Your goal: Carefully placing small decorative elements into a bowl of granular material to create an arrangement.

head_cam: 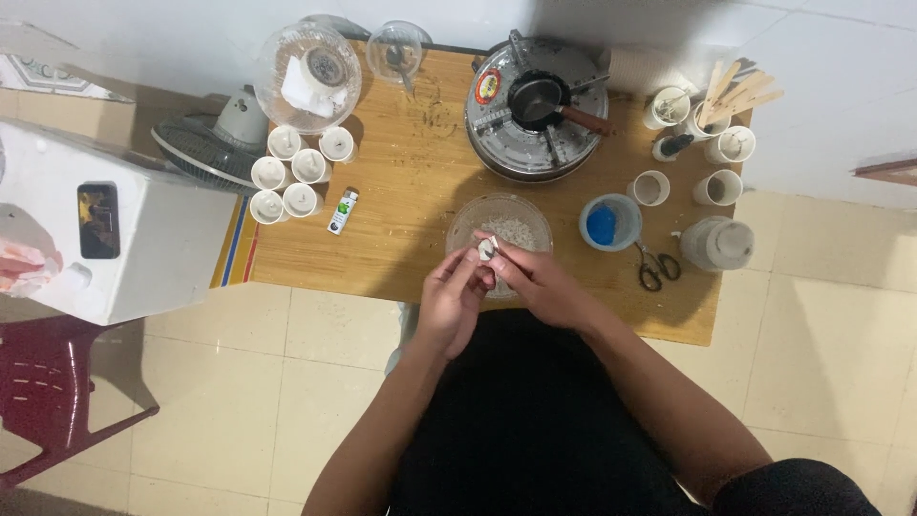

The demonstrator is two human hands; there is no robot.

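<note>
Your fingers (482,260) are pinching a small white piece (488,249) between both hands, the left hand (451,298) and right hand (543,285), just over the clear bowl (468,218) on the tabletop (411,205); it is looking light, small and easily dropped, so you are gripping its edges; six white cups (292,172) are standing at the left.

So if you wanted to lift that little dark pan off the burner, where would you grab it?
Probably by the reddish-brown handle of the small pan. It sticks out to the right past the stove rim, so come from that side, clear of the pot supports.
</note>
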